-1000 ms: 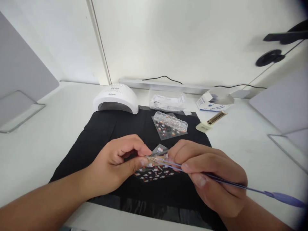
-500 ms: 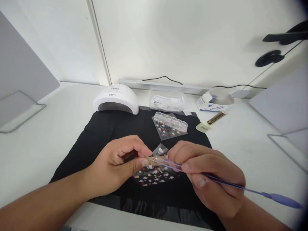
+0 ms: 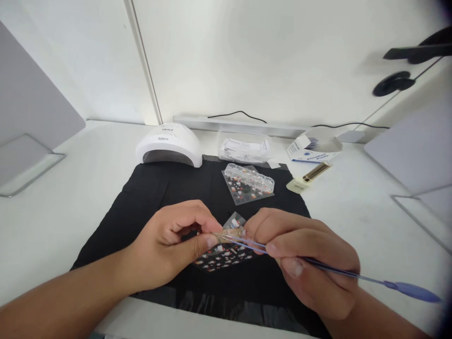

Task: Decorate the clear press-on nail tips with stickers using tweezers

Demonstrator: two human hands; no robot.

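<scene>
1. The white tabletop (image 3: pixel 63 207) fills the view, with white walls behind it and a grey panel standing at each side.
2. A black mat (image 3: pixel 148 197) lies in the middle of the tabletop, and both hands work above its near half.
3. A white nail lamp (image 3: pixel 169 145) stands at the mat's far left edge, its opening facing the person.
4. The left hand (image 3: pixel 165 245) hovers over the mat, its thumb and forefinger pinched together on a small pale nail tip (image 3: pixel 228 233), held level between the two hands.
5. The right hand (image 3: pixel 310 263) sits just beside the left, its fingers clamped on purple tweezers (image 3: pixel 353 275), whose thin points reach left to touch the nail tip while the handle end sticks out to the right.
6. A sticker sheet (image 3: pixel 226 256) with small red and white designs lies flat on the mat directly beneath the nail tip, partly hidden by both hands.
7. A clear compartment box (image 3: pixel 249 178) rests on another sticker sheet near the mat's far edge.
8. A clear bag of white packets (image 3: pixel 244 148) lies beyond the mat, next to the lamp.
9. A white-and-blue carton (image 3: pixel 312 149) sits to the right of the bag.
10. A cream-and-gold tool (image 3: pixel 309 176) lies just off the mat's far right corner.
</scene>
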